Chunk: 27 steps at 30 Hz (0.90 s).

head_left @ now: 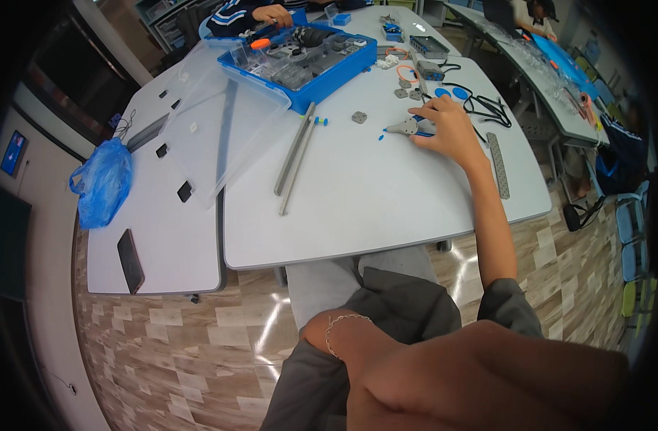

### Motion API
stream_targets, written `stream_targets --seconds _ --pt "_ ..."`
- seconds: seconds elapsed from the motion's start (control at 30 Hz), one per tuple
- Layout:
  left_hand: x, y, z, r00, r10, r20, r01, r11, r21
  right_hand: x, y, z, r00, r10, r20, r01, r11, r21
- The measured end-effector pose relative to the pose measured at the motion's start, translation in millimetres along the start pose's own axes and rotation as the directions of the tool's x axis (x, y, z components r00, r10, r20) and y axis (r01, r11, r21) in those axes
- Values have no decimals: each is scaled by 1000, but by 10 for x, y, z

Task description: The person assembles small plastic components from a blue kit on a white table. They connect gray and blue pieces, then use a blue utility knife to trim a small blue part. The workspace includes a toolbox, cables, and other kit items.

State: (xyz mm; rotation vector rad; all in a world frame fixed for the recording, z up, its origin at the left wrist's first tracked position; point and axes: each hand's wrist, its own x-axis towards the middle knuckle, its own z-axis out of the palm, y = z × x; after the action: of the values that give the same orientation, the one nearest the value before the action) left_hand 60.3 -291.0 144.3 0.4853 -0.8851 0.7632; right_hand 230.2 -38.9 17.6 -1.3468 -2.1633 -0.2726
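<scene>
My right hand (447,129) reaches across the white table, its fingers bent round a small pliers-like tool (408,128) with a grey head and blue handles. The tool's tip points left, close to tiny blue pieces (381,137) on the tabletop. A grey square plate (359,117) lies beyond the tip, and a long grey perforated strip (498,165) rests right of my wrist. My left hand does not show; a bare limb with a thin chain (334,337) fills the lower part.
Two long grey bars (295,159) lie left of centre. Farther back stands a blue parts box (336,79) beside its clear lid (225,126), with another person's hand (273,15) over it. Black cables (487,108) lie at right, a phone (130,261) and blue bag (103,183) at left.
</scene>
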Motion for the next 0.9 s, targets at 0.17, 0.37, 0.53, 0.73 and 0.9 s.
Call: stream_targets --seconds 0.17,0.37,0.53,0.73,0.9 --pt "-57 101 26 999 44 -2 -44 999 9 -8 -16 -2 1000 1 22 0 999 -34" --pt "-65 179 8 998 63 -12 -63 998 28 -13 14 5 998 28 -59 -30 999 -35" --pt "-212 362 -206 977 131 -170 -88 968 236 -13 91 -5 997 73 -10 -73 997 -33" --pt "-630 1109 -856 598 85 -797 540 693 479 -42 127 18 995 100 -3 -100 995 -19" --pt "-721 1707 -1427 526 328 -785 832 -8 554 -24 69 -16 994 108 7 -108 994 30"
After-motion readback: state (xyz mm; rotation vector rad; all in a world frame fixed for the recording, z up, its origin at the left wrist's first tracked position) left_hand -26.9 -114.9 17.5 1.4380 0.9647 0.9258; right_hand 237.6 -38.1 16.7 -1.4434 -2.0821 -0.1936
